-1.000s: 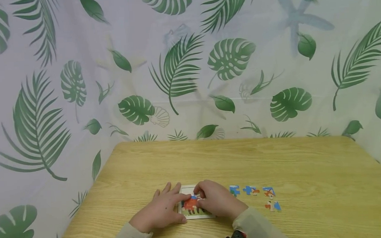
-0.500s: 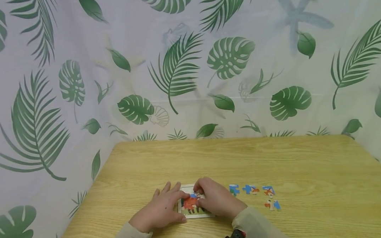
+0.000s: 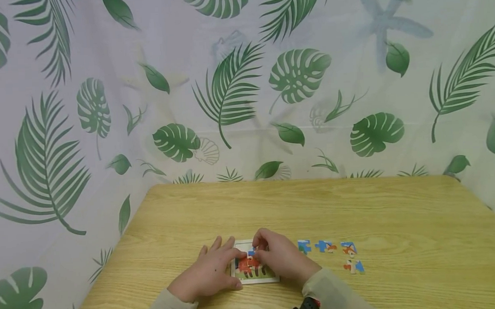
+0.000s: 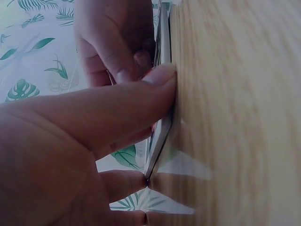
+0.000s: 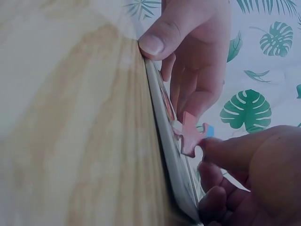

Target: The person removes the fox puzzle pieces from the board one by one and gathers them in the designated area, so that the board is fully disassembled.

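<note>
A small framed jigsaw puzzle lies on the wooden table, its lower part filled with a red and green picture. My right hand pinches a jigsaw piece between thumb and fingers; in the right wrist view the piece stands tilted up at the puzzle's surface. Spread out over the frame's left side is my left hand, its index finger reaching onto the picture. In the left wrist view the left thumb rests against the frame's near edge. The right hand covers the puzzle's upper right part.
Several loose jigsaw pieces lie right of the frame: a blue and green piece, a blue piece with orange, a fox-face piece and one below it. A leaf-patterned curtain hangs behind the table.
The right hand has shifted slightly up and its fingers have turned the pinched piece, uncovering more of the red picture. My left hand stays in place.
</note>
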Tool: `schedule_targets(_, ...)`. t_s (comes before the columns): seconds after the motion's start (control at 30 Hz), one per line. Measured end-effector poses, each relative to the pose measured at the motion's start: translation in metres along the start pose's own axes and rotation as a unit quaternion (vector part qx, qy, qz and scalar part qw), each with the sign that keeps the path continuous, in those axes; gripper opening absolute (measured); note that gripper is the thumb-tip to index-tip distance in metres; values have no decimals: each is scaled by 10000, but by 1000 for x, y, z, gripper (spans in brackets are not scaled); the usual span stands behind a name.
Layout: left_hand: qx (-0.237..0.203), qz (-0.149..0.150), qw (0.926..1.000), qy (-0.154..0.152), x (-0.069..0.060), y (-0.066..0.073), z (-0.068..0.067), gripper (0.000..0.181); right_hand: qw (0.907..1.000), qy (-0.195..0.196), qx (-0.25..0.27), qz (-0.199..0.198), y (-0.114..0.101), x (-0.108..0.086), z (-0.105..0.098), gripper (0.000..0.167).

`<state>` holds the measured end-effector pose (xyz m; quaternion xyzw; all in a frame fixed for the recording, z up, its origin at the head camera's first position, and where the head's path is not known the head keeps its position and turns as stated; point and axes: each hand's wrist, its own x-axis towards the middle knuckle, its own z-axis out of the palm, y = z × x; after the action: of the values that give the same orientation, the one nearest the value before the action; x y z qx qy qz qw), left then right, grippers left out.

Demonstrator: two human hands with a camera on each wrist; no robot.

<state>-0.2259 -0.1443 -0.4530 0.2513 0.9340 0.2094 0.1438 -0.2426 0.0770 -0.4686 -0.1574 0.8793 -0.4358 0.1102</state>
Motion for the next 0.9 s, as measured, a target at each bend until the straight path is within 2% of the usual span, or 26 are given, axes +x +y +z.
schedule_targets(0.1, -28, -11, 10000, -5, 0, 0, 0, 63, 9998, 85, 197, 27, 1, 1, -1, 5)
schedule_targets(0.4, -89, -21, 9999, -67, 0, 0, -1, 61, 9987, 142, 434, 222, -5, 0, -7, 6)
schedule_targets(0.67, -117, -16, 9999, -41, -1, 1, 0, 61, 10000, 22, 51, 66, -11, -6, -24, 8)
schedule_targets(0.9, -99, -74, 9999, 13, 1, 0, 1, 63, 10000, 37, -21, 68, -9, -14, -42, 9)
